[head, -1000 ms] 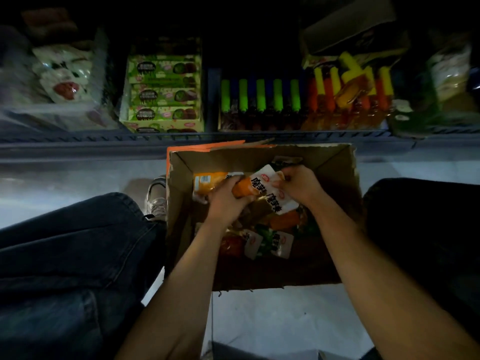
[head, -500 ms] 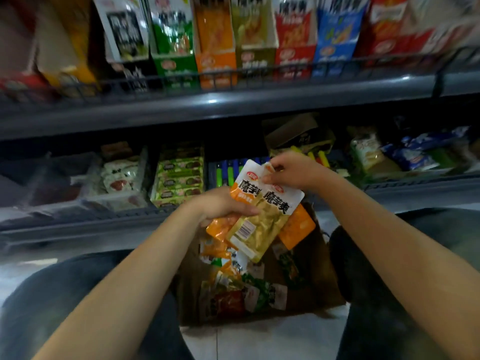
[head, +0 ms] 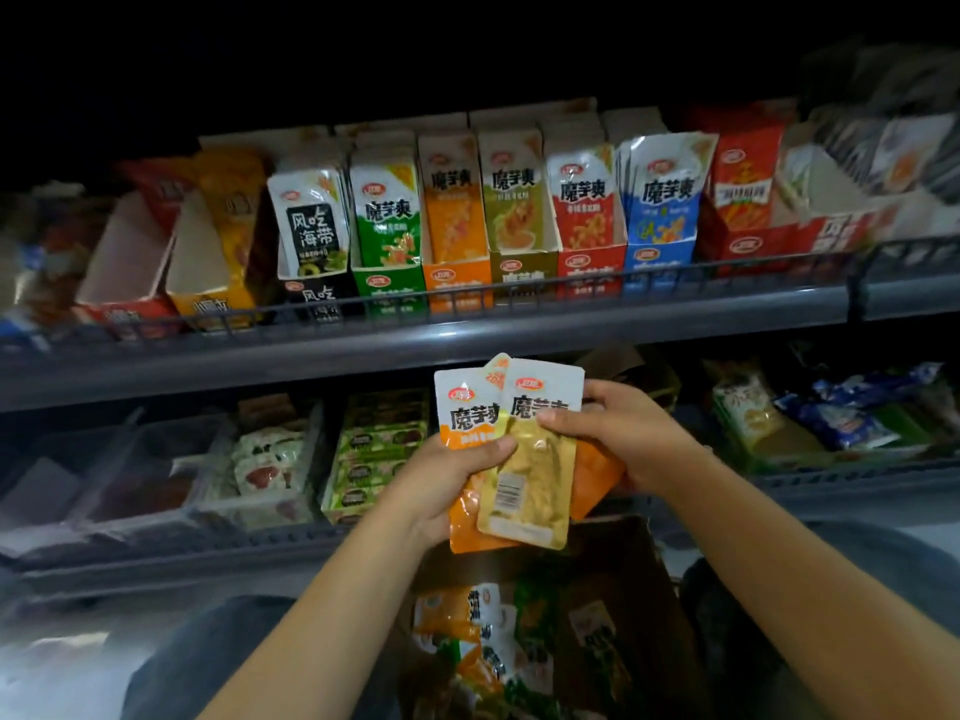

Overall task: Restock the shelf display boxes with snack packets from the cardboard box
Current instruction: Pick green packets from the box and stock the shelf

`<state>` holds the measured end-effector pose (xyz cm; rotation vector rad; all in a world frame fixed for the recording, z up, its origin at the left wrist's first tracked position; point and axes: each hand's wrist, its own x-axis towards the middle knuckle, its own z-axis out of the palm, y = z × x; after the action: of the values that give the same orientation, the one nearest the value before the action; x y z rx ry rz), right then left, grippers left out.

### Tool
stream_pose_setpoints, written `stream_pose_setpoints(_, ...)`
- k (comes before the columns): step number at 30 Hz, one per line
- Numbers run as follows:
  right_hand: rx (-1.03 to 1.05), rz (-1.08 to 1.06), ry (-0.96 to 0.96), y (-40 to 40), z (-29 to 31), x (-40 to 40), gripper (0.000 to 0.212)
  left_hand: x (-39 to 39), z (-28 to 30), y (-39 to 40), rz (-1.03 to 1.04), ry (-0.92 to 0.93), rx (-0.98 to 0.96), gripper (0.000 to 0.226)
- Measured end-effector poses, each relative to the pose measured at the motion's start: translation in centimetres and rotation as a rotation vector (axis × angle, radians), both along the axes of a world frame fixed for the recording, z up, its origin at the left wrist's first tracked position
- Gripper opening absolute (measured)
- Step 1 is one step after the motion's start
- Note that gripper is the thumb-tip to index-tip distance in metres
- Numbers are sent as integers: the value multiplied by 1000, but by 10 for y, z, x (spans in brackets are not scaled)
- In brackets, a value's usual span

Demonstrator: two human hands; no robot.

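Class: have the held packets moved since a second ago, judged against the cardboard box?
Yes. The packets have risen out of the box, up toward the shelves.

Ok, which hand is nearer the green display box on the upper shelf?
Left. The left hand sits almost directly below the green display box, gripping the orange packets. The right hand is further right, pinching the yellow packet.

bare forearms, no sleeves; dark blue denim jeans (head: 218,662) over both knees
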<state>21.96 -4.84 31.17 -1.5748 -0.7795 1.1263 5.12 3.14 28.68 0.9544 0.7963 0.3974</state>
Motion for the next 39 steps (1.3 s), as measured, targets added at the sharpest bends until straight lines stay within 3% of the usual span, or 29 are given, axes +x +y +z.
stream_pose_setpoints(2, 32, -8, -52, 2, -1, -2, 28, 5, 2, 0, 58, -15, -11, 49)
stream_pose_setpoints(7, 42, -38, -124, 8, 2, 5, 32, 10, 14, 0, 81, -62, -169, 20)
stream_pose_setpoints(17, 147, -309, -161, 3, 0, 17, 19, -1, 8, 11, 198, -19, -93, 20)
stream_pose_setpoints(23, 167, -275, -320, -2, 0, -1, 25, 4, 3, 7, 212, -9, -193, 18)
stream_pose_setpoints(32, 94, -150, -302, 0, -6, -23, 31, 14, -17, 2, 242, 91, 71, 16)
stream_pose_setpoints(39, -79, -15, -24, 13, -11, -40, 28, 19, -15, -6, 218, 85, 94, 24)
